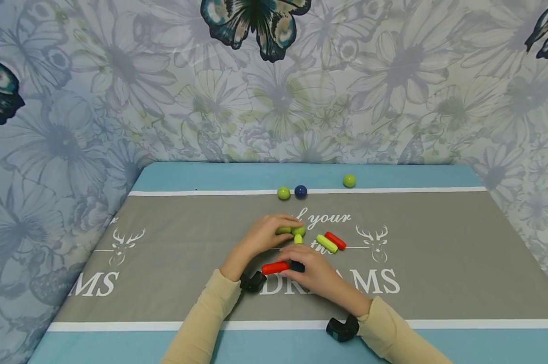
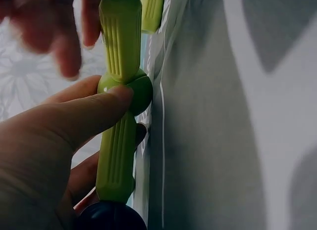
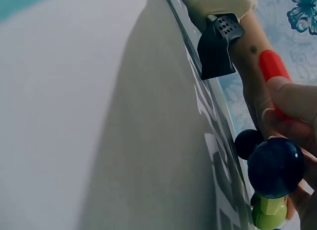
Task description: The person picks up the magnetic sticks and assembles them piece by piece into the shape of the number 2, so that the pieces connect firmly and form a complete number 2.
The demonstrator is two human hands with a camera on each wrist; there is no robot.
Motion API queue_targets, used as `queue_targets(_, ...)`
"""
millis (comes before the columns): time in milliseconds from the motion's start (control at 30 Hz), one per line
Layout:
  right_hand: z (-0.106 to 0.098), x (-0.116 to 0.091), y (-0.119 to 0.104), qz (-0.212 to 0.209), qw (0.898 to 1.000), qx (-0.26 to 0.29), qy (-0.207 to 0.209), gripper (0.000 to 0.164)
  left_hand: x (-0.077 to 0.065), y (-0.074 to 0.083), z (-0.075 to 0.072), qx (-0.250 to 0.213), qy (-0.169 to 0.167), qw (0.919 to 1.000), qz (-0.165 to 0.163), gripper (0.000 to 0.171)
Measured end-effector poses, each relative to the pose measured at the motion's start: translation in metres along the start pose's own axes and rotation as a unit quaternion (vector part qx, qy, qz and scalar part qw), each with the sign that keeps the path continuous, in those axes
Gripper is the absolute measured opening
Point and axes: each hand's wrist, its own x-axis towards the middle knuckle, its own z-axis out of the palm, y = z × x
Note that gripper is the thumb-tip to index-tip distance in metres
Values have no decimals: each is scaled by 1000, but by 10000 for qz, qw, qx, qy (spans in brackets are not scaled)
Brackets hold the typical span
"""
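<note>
My left hand (image 1: 266, 235) pinches a green ball (image 2: 141, 94) between thumb and fingers. Two ridged yellow-green rods join this ball, an upper rod (image 2: 120, 39) and a lower rod (image 2: 116, 161). A dark blue ball (image 2: 111, 217) sits on the lower rod's end. Close by on the right, my right hand (image 1: 319, 270) grips a red rod (image 1: 275, 268), its thumb lying along it in the right wrist view. A dark blue ball (image 3: 276, 166) shows beside those fingers, on the end of a green rod (image 3: 271, 205); whether the red rod touches it I cannot tell.
A loose yellow-green rod (image 1: 326, 243) and a red rod (image 1: 335, 240) lie side by side right of the hands. Farther back are a green ball (image 1: 283, 192), a dark blue ball (image 1: 300, 191) and another green ball (image 1: 349, 180). A patterned wall (image 1: 274, 111) stands behind the table.
</note>
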Motion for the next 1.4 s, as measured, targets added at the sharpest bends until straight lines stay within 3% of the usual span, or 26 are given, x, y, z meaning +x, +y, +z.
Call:
queue_targets(367,6,-1,15,16,9997,-187,155,24,2,-7,4,-90,125,9999,49,36)
queue_targets(667,7,-6,14,409,9983,-255,312,27,3,-6,4,-3,79,10000,-43,38)
queue_targets(1400,9,-7,13,192,9975,-658,150,28,2,-4,2,38,59,9999,-144,37)
